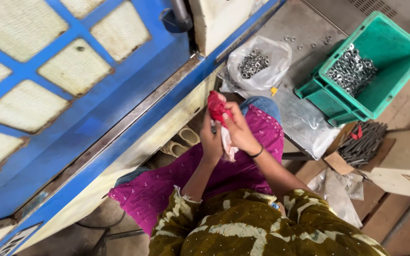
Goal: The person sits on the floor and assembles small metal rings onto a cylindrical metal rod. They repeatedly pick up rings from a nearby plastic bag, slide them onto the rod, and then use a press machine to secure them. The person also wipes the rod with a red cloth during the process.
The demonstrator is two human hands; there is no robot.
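Observation:
I hold a red and white cloth (218, 108) in front of me with both hands. My left hand (211, 141) grips its lower white part from the left. My right hand (238, 131), with a dark band on the wrist, closes on the cloth from the right. The red end bunches up above my fingers. Below the hands lies my lap in a magenta garment (200, 175).
A blue machine panel (72, 95) with mesh windows fills the left. A clear bag of metal washers (255, 62) lies on a steel table (304, 28). A green crate (395, 52) holds more washers. Dark metal rods (362, 142) sit on cardboard beside a cream box (404, 163).

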